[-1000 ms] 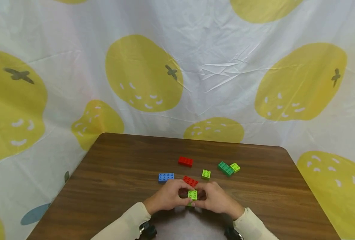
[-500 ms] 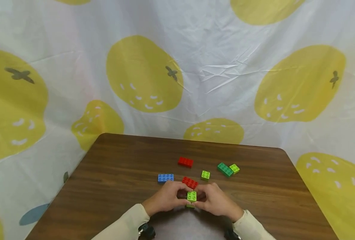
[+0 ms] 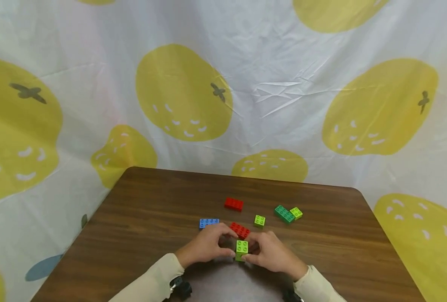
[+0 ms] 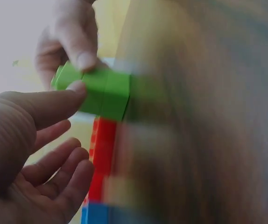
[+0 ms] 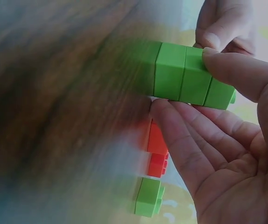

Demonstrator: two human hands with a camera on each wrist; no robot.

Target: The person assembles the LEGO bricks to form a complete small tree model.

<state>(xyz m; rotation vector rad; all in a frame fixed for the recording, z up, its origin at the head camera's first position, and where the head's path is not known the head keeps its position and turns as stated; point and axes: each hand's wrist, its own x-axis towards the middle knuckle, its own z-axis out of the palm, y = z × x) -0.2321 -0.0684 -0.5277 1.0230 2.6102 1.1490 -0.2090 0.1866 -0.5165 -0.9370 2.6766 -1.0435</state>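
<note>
Left hand (image 3: 207, 245): hovering beside the stack with fingers loosely parted, seemingly gripping nothing.
Right hand (image 3: 272, 251): pinching the lime-green stack (image 3: 242, 250), thumb pressing the near side and fingers curving round behind.
Stack: standing upright between the hands, seams showing between its blocks, studs facing up — apparently resting on the table (image 3: 163, 193).
Beyond the hands: a near red brick (image 3: 240, 230) is lying just past the stack, a blue brick (image 3: 209, 222) behind the left fingers, a far red brick (image 3: 233, 204) farther off.
Right side: a single lime block (image 3: 259, 220) is sitting alone; a dark green brick (image 3: 284, 214) is lying right against another lime block (image 3: 296, 213).
Stacking step: likely steadying or squaring the joined blocks.
Next move: probably calling for a level grip — keeping the tower from tipping.
</note>
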